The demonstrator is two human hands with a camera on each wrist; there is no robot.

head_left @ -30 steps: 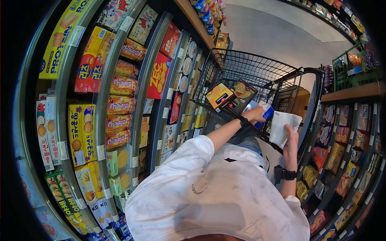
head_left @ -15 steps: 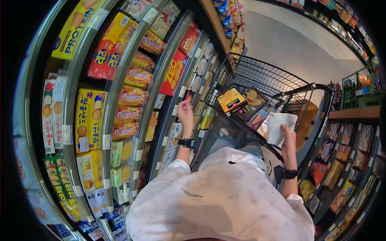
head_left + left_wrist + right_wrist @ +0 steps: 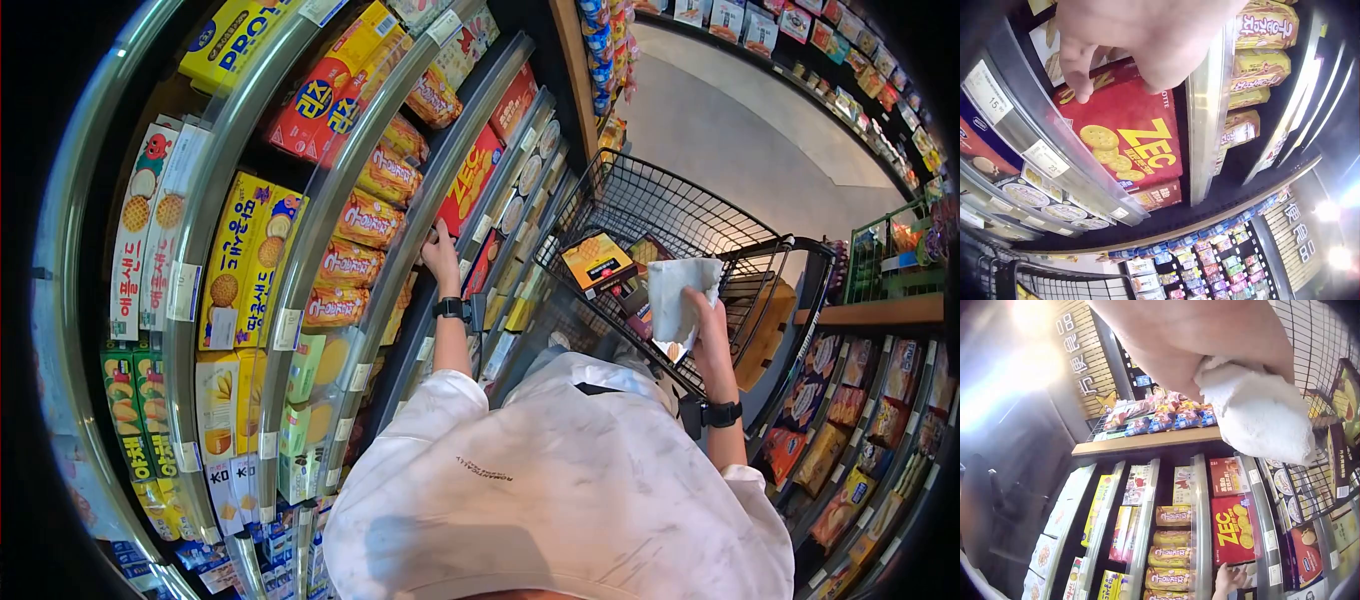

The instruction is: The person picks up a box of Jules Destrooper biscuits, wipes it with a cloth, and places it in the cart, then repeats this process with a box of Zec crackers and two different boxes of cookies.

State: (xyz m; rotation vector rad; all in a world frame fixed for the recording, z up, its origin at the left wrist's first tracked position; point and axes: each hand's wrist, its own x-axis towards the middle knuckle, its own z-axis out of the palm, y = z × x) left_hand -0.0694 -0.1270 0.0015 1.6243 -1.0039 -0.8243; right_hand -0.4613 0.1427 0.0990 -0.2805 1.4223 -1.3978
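My left hand (image 3: 440, 258) reaches to the shelf on the left, its fingers at the near end of a red ZEC cracker box (image 3: 1129, 134). In the left wrist view the thumb and fingers overlap the upper end of this box, which stands on the shelf between two rails. The right wrist view shows the fingertips spread at the box's lower edge. Over the near end of the cart, my right hand (image 3: 709, 335) holds a folded white cloth (image 3: 680, 295), with the thumb across it. The cloth hangs past the fingers in the right wrist view (image 3: 1260, 415).
A black wire shopping cart (image 3: 690, 205) stands ahead, holding a yellow waffle box (image 3: 597, 262) and dark boxes. Cookie packs (image 3: 352, 265) and a yellow cookie box (image 3: 248, 262) fill the left shelves. More snack shelves (image 3: 835, 440) run along the right.
My left hand has left the cart, where it was on a blue-and-white pack, and moved left to the red box. The right hand keeps the white cloth. The head view has shifted.
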